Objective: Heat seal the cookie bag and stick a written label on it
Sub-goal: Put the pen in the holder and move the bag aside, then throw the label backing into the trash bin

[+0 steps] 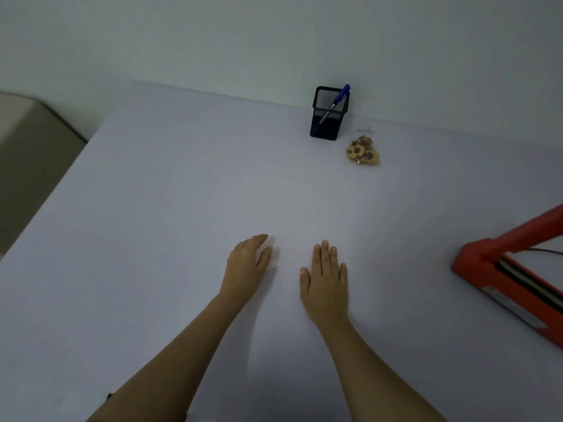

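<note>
- Head view: the left hand (248, 263) sits low in the centre of the frame on the pale table (152, 208), fingers loosely curved, its fingertips on a small, faint white label (275, 257); whether it pinches the label cannot be told.
- The right hand (325, 284) lies just beside it, flat on the table, palm down, fingers straight and close together, holding nothing.
- The cookie bag (362, 151) lies in the upper right of the frame, well apart from both hands.
- Near it stands a black mesh pen holder (327, 117) with a blue pen (338, 100) leaning inside.
- A red heat sealer (499, 269) sits at the right edge, its arm raised.
</note>
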`<action>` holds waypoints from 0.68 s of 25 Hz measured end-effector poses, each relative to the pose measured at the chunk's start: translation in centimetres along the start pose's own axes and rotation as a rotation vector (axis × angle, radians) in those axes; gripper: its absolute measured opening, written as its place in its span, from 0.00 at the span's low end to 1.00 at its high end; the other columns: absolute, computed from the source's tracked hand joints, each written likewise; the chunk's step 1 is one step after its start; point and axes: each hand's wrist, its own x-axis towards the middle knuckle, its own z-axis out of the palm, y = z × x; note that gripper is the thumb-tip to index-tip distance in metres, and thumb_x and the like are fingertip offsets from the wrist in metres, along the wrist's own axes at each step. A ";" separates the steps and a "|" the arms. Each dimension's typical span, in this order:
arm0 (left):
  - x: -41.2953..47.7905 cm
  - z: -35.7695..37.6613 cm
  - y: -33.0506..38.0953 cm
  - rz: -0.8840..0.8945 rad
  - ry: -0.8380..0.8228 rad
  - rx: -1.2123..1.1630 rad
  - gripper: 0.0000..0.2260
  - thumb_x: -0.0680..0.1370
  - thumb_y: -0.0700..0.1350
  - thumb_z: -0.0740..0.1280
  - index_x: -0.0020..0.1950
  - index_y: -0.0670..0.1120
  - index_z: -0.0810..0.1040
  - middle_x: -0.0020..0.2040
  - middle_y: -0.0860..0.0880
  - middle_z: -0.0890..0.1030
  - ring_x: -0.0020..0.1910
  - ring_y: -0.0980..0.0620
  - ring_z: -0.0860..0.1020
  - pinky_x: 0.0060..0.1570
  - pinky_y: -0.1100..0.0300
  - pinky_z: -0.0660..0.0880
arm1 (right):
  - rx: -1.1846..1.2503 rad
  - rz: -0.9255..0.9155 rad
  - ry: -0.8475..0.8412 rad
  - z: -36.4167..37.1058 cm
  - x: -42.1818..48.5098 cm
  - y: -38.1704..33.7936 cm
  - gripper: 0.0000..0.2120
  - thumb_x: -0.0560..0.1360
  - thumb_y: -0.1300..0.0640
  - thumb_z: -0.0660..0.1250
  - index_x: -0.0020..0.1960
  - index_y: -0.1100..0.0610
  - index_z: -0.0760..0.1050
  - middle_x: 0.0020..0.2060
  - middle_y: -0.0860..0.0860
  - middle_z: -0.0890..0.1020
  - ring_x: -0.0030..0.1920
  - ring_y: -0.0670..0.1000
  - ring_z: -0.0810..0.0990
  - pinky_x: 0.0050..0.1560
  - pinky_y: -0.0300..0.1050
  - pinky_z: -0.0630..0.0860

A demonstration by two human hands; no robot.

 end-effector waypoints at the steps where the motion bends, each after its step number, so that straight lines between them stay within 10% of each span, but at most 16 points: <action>1: -1.1 0.1 -0.9 -0.008 -0.003 0.021 0.15 0.79 0.45 0.63 0.65 0.42 0.74 0.61 0.44 0.78 0.59 0.45 0.75 0.60 0.54 0.71 | 0.004 0.009 -0.002 0.2 -1.3 -0.5 0.28 0.79 0.47 0.43 0.69 0.63 0.65 0.69 0.58 0.69 0.68 0.58 0.68 0.63 0.60 0.68; 9: -3.4 1.5 -3.0 0.068 0.057 0.100 0.19 0.75 0.47 0.68 0.65 0.42 0.74 0.57 0.42 0.76 0.55 0.43 0.71 0.52 0.60 0.67 | -0.004 -0.001 -0.019 1.8 -5.4 -2.3 0.29 0.78 0.46 0.44 0.70 0.62 0.63 0.70 0.58 0.68 0.69 0.57 0.67 0.64 0.60 0.66; 17: -3.1 3.0 -3.1 0.273 0.233 0.255 0.05 0.72 0.40 0.72 0.39 0.39 0.80 0.34 0.44 0.76 0.34 0.44 0.73 0.29 0.58 0.71 | -0.011 -0.012 0.068 2.7 -5.5 -2.2 0.28 0.76 0.48 0.49 0.72 0.62 0.61 0.71 0.57 0.65 0.71 0.56 0.63 0.68 0.58 0.61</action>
